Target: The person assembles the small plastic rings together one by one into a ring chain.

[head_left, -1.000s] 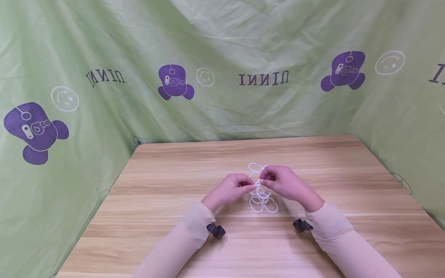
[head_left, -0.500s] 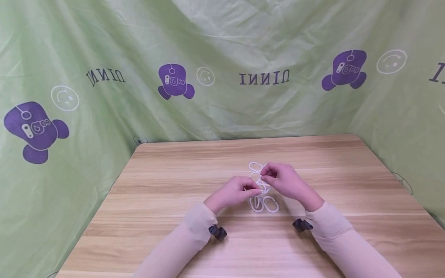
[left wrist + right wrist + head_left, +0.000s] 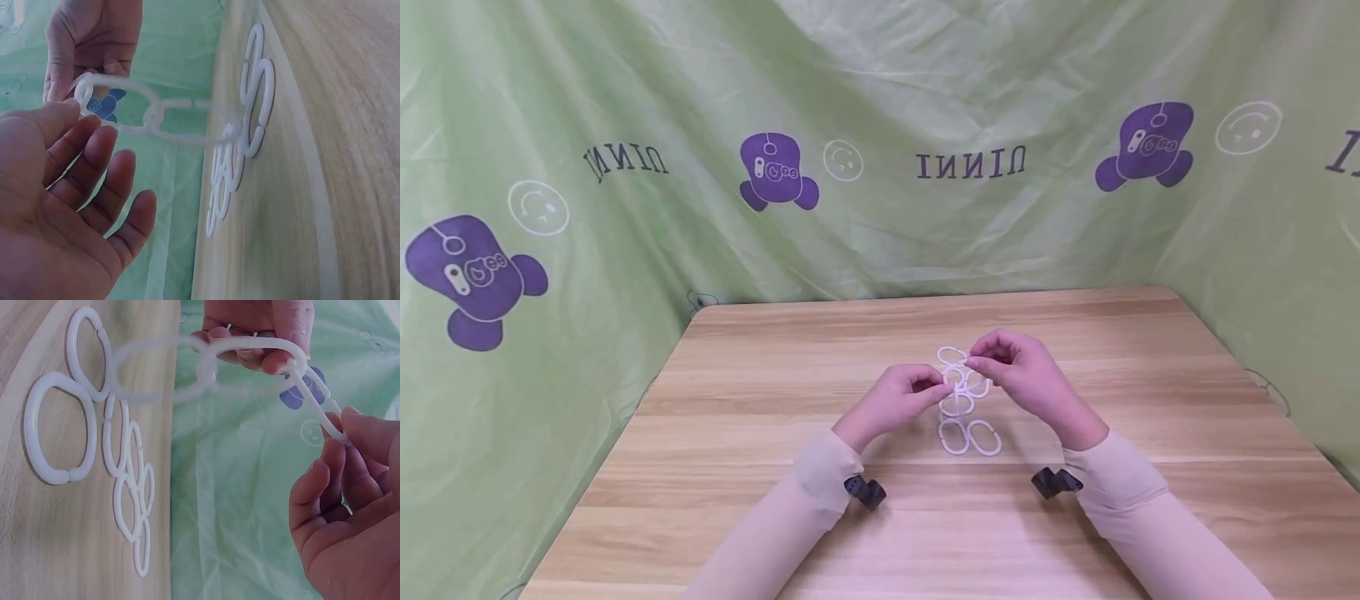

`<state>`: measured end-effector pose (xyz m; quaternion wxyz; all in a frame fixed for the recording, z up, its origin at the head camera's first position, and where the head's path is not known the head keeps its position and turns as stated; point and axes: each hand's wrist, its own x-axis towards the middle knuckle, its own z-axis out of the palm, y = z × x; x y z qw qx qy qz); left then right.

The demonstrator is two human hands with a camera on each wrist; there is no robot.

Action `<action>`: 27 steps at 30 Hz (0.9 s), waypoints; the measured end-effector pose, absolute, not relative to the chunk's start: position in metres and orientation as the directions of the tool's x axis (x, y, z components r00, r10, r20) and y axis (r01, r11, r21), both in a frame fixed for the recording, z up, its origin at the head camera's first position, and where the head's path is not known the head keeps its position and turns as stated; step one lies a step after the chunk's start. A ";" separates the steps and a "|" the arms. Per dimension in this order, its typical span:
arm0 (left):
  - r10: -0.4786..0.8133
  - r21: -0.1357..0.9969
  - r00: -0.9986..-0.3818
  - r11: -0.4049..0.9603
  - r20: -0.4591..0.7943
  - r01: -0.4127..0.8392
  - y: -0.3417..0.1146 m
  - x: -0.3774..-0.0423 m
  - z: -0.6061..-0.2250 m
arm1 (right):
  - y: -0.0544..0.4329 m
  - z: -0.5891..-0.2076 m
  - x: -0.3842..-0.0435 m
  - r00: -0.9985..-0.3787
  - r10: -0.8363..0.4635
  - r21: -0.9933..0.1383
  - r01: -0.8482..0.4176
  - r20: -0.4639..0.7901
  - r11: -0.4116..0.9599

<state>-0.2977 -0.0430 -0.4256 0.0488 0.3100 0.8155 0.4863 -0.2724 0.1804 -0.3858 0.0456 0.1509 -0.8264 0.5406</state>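
White oval plastic chain links, each with a small gap, hang between my hands above the table. My right hand (image 3: 1030,379) pinches one link (image 3: 319,404) between thumb and forefinger. That link is hooked through a second link (image 3: 256,342), which my left hand (image 3: 891,402) pinches at its near end, the other fingers loosely bent. A third link (image 3: 187,139) hangs from the second, blurred. Under the hands lie several loose links on the wood; two of them, one loose link (image 3: 31,419) and its neighbour (image 3: 70,344), lie side by side nearest me.
The wood-grain table (image 3: 737,500) reaches back to a green printed curtain (image 3: 865,233) that hangs on the far side and both flanks. A small black camera (image 3: 867,492) sits on the left wrist, and another black camera (image 3: 1056,482) on the right.
My right hand has moved up and to the right. My left hand dipped toward the near links, then rose back to the left. The short chain between the hands is now lifted off the pile.
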 end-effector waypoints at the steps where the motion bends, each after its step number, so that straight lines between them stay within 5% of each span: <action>1: 0.552 0.825 -0.804 0.334 0.221 0.456 -0.043 -0.298 -0.425 | 0.181 -0.386 -0.272 -0.950 -0.200 -0.884 -0.299 0.240 0.358; 14: 0.447 0.871 -0.859 0.283 0.249 0.401 -0.056 -0.306 -0.420 | 0.176 -0.392 -0.280 -0.931 -0.307 -0.927 -0.278 0.195 0.253; 27: 0.415 0.874 -0.865 0.261 0.282 0.410 -0.062 -0.309 -0.416 | 0.201 -0.426 -0.300 -0.954 -0.296 -0.741 -0.227 0.040 0.632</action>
